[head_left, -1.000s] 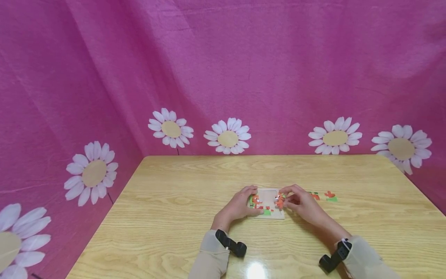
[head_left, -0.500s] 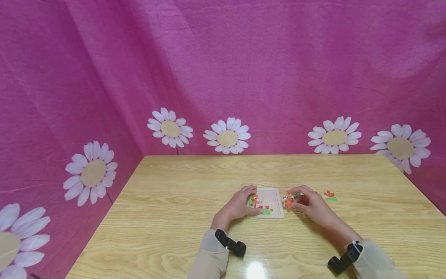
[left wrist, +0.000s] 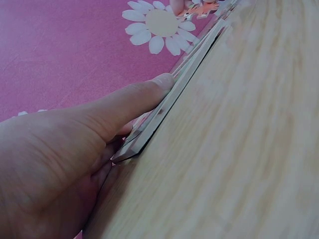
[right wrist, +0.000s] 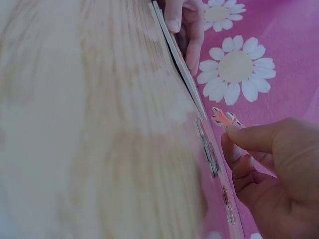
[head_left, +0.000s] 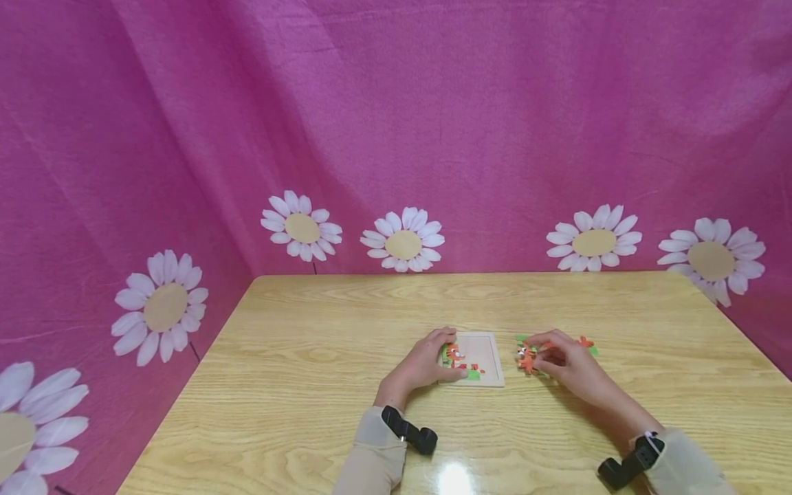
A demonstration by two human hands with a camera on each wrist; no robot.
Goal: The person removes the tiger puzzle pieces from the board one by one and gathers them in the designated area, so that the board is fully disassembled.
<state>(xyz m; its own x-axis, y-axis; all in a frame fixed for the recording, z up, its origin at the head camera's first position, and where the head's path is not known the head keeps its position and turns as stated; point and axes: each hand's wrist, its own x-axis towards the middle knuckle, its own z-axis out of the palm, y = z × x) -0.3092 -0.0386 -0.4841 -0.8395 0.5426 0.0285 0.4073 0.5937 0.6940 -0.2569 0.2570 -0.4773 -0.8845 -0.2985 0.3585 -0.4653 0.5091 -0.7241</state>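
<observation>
My left hand grips the left side of a shallow, pale wooden puzzle board. Its thumb lies over the near edge, as the left wrist view shows, and the fingers reach round the far side. Orange, red and green puzzle pieces sit in the board's left and lower part; some are hidden by the hand. Right of the board, my right hand pinches an orange puzzle piece between thumb and fingers. In the right wrist view this piece is held above the table.
Loose puzzle pieces lie on the wooden table around the right hand, among them a green one and an orange one partly covered by the hand. A pink curtain with white flowers stands behind the table and at its left.
My right hand has drawn back rightward from over the board, carrying the orange puzzle piece with it. The left hand keeps its hold on the board, which stays in place.
</observation>
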